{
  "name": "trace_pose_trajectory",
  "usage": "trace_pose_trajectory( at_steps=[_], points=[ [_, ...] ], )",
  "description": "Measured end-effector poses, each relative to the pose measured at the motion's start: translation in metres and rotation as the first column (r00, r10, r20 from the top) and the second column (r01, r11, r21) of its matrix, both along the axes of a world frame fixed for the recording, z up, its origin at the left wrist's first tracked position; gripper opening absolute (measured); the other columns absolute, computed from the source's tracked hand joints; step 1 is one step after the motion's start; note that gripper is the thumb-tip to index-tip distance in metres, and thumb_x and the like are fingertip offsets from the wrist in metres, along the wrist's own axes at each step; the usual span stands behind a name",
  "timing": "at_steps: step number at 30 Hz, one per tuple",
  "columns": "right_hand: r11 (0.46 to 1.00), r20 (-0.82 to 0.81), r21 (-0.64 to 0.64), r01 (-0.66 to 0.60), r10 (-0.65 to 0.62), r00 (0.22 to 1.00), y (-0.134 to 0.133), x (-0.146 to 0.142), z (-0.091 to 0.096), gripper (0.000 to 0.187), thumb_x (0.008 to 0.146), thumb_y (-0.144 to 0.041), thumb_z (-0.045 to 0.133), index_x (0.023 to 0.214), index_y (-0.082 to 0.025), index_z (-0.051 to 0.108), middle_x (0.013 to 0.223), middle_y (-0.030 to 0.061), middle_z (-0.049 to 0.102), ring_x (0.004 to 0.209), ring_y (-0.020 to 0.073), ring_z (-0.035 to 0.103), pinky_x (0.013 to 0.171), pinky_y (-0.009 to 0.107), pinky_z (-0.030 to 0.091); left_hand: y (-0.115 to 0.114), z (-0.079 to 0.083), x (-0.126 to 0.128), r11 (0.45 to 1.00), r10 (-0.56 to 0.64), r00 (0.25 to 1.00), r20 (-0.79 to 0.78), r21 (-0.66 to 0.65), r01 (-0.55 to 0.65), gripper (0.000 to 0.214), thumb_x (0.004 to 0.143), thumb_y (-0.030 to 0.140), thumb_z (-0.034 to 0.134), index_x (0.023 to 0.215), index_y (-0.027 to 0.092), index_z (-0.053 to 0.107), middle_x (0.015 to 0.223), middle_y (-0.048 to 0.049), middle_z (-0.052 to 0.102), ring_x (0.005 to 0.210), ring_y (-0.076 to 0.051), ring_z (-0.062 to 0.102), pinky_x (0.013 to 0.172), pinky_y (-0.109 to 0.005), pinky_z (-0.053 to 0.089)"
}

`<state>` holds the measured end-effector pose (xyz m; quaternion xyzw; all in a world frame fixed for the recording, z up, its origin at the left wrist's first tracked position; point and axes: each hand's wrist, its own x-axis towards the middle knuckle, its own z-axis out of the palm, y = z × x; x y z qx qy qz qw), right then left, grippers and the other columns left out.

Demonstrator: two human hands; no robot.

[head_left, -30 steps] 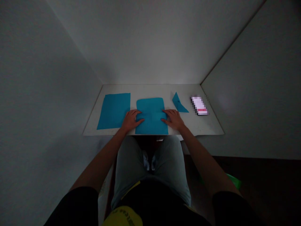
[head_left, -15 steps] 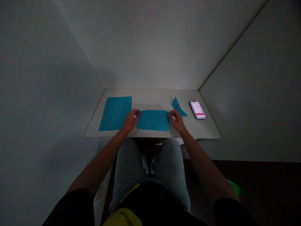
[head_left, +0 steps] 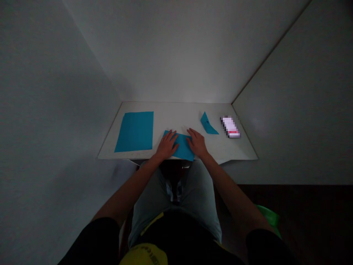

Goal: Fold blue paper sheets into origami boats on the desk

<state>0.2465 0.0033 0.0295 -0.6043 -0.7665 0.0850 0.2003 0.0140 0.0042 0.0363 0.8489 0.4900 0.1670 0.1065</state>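
A blue sheet of paper (head_left: 182, 146) lies at the table's front edge, turned slightly at an angle, its near corner reaching the edge. My left hand (head_left: 167, 144) rests flat on its left part with the fingers spread. On its right end lies my right hand (head_left: 197, 142), fingers also stretched out. Both palms cover parts of the sheet. Beyond my right hand sits a folded blue paper piece (head_left: 208, 125) with pointed ends. To the left of my left hand is a larger flat blue sheet (head_left: 135, 131).
A phone (head_left: 230, 127) with a lit, blurred screen lies at the right of the white table (head_left: 176, 110). Walls (head_left: 176, 55) enclose the table at the back and both sides. A green object (head_left: 268, 216) stands low at the right, partly behind my arm.
My hands have gone from pinching the far corners of the paper to lying flat on it. The paper has come nearer the front edge and turned slightly.
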Motion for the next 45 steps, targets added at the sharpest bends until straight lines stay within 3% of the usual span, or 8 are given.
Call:
trace_pose_trajectory(
  at_steps=[4,13,16,29,33,37,41,45],
  points=[
    [0.989,0.090,-0.057,-0.137,0.142,0.986,-0.014,-0.013,-0.006,0.058,0.113,-0.046,0.040,0.163,-0.021,0.051,0.173,0.0120,0.046,0.159,0.0303,0.043,0.130,0.053,0.034,-0.001,-0.012,0.006,0.998,0.049,0.997,-0.051,-0.026,-0.050,0.060,0.110,0.044,0.044,0.165,0.022,0.050,0.175,-0.0107,0.044,0.165,-0.031,0.034,0.137,-0.055,0.025],
    [0.989,-0.004,0.045,0.139,-0.139,0.990,-0.007,0.032,-0.017,0.067,0.108,-0.061,0.049,0.157,-0.017,0.056,0.164,0.0205,0.054,0.153,0.0373,0.047,0.126,0.058,0.035,-0.018,-0.008,-0.006,0.999,0.009,0.988,-0.154,-0.034,-0.014,0.082,0.101,0.065,0.059,0.170,0.023,0.043,0.181,-0.0182,0.026,0.170,-0.039,0.019,0.136,-0.063,0.018],
    [0.988,-0.001,0.029,0.153,-0.153,0.988,-0.008,0.035,-0.014,0.059,0.108,-0.057,0.052,0.152,-0.019,0.061,0.162,0.0185,0.057,0.149,0.0357,0.050,0.123,0.055,0.037,-0.027,-0.005,-0.012,0.998,-0.048,0.982,-0.181,-0.037,0.042,0.079,0.101,0.067,0.059,0.169,0.028,0.046,0.181,-0.0182,0.025,0.170,-0.041,0.016,0.134,-0.068,0.017],
    [0.994,-0.059,0.033,0.105,-0.103,0.993,-0.005,0.024,-0.011,0.050,0.100,-0.063,0.065,0.127,-0.022,0.071,0.150,0.0162,0.064,0.140,0.0365,0.053,0.117,0.055,0.041,-0.036,-0.005,-0.011,1.000,-0.010,0.981,-0.192,0.027,0.016,0.078,0.104,0.069,0.052,0.171,0.031,0.041,0.182,-0.0158,0.026,0.170,-0.037,0.020,0.134,-0.066,0.018],
    [0.998,-0.133,0.060,0.035,-0.027,0.991,-0.003,0.020,-0.013,0.045,0.102,-0.064,0.062,0.115,-0.023,0.075,0.142,0.0144,0.068,0.132,0.0359,0.059,0.113,0.055,0.044,-0.035,-0.004,-0.010,1.000,0.005,0.973,-0.232,0.012,-0.003,0.079,0.103,0.072,0.050,0.171,0.033,0.040,0.182,-0.0127,0.025,0.170,-0.035,0.019,0.135,-0.065,0.017],
    [0.986,-0.215,0.079,-0.150,0.164,0.963,-0.013,0.020,-0.007,0.041,0.113,-0.052,0.044,0.121,-0.028,0.076,0.143,0.0084,0.072,0.133,0.0293,0.062,0.115,0.052,0.045,-0.035,-0.003,-0.009,1.000,0.009,0.972,-0.234,0.013,-0.006,0.081,0.103,0.073,0.047,0.171,0.030,0.040,0.183,-0.0131,0.024,0.170,-0.035,0.019,0.135,-0.063,0.017],
    [0.949,-0.137,0.025,-0.314,0.314,0.939,-0.030,0.019,0.002,0.040,0.115,-0.047,0.042,0.121,-0.030,0.077,0.143,0.0044,0.075,0.133,0.0274,0.065,0.114,0.050,0.045,-0.036,-0.003,-0.009,1.000,0.025,0.976,-0.216,0.013,-0.023,0.089,0.103,0.073,0.046,0.174,0.022,0.032,0.182,-0.0161,0.024,0.170,-0.035,0.020,0.136,-0.062,0.016],
    [0.945,-0.081,0.001,-0.327,0.326,0.942,-0.039,0.017,0.005,0.032,0.113,-0.038,0.048,0.124,-0.029,0.076,0.146,0.0049,0.073,0.134,0.0280,0.065,0.112,0.050,0.046,-0.036,-0.002,-0.009,1.000,0.013,0.978,-0.208,0.013,-0.011,0.087,0.103,0.072,0.048,0.175,0.027,0.030,0.182,-0.0153,0.024,0.170,-0.036,0.020,0.135,-0.063,0.016]
  ],
)
